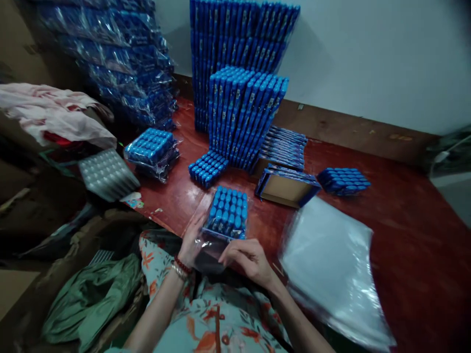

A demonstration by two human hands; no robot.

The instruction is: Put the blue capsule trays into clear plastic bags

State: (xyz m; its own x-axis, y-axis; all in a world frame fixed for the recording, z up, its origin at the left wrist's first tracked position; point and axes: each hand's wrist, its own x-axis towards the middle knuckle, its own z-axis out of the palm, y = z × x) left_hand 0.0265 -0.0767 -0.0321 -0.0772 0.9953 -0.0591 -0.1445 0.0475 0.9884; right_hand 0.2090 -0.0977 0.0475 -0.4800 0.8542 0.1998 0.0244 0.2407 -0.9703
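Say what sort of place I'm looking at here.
Probably a small packing workshop: tall stacks of blue items stand on a red table, clear plastic sheets or bags lie in a pile, and the left hand and right hand touch a bagged blue set.

Red-topped table [405,235], near edge: blue block of round-topped pieces [228,208] inside clear plastic bag [211,252], person's left hand [190,241] along its left, right hand [252,260] at its near right. Farther right, stack of flat clear plastic sheets [331,250]. Behind bag: small blue knobbly block [208,168] leftward, open blue cardboard box [285,191] rightward. Tall blue stack [243,117] behind both.
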